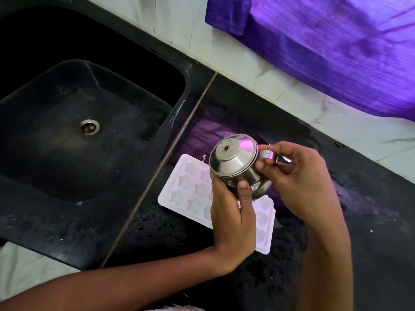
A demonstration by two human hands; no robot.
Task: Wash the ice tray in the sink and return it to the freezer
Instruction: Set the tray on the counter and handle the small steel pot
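Observation:
A white ice tray [186, 187] with star-shaped moulds lies flat on the wet black counter, just right of the sink [67, 135]. Above it I hold a small steel pot [235, 162] with its lid on, tilted toward the sink. My left hand [231, 216] grips the pot's body from below, thumb across its side. My right hand [298, 176] pinches the pot's handle at the right. My hands and the pot hide the tray's middle part.
The black sink basin has a metal drain [87, 127] in its floor. Water drops lie on the black counter [359, 221] near the tray. A purple cloth [336, 46] hangs over the tiled wall behind the counter.

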